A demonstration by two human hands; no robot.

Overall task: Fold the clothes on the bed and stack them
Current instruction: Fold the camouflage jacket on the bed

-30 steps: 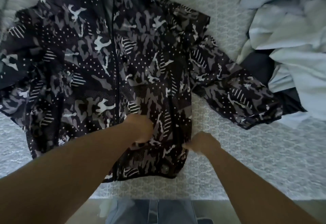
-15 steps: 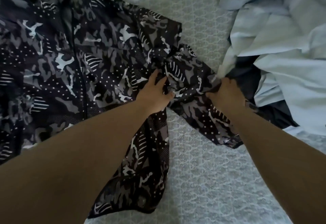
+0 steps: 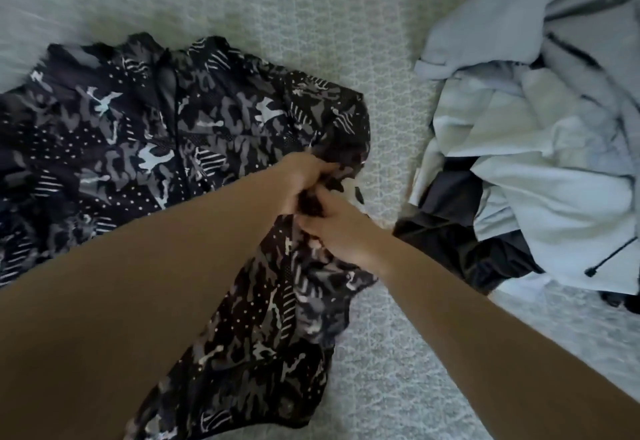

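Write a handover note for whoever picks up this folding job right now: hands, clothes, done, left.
Left hand: grips bunched fabric of the camo jacket at its right side.
Right hand: pinches the same bunch just below.
Jacket: front up on the bed, body mostly spread, right sleeve gathered in at the hands.
Unfolded pile of pale blue and dark clothes lies to the right, untouched.
Done: jacket laid out, first sleeve fold started.
Left: finish folding the jacket, fold the pile, stack everything. No stack is visible yet.

No text, label, brand or number can be read anywhere. The jacket point(image 3: 145, 135) carries only a pattern of camouflage shapes, dots and stripes, with no letters.
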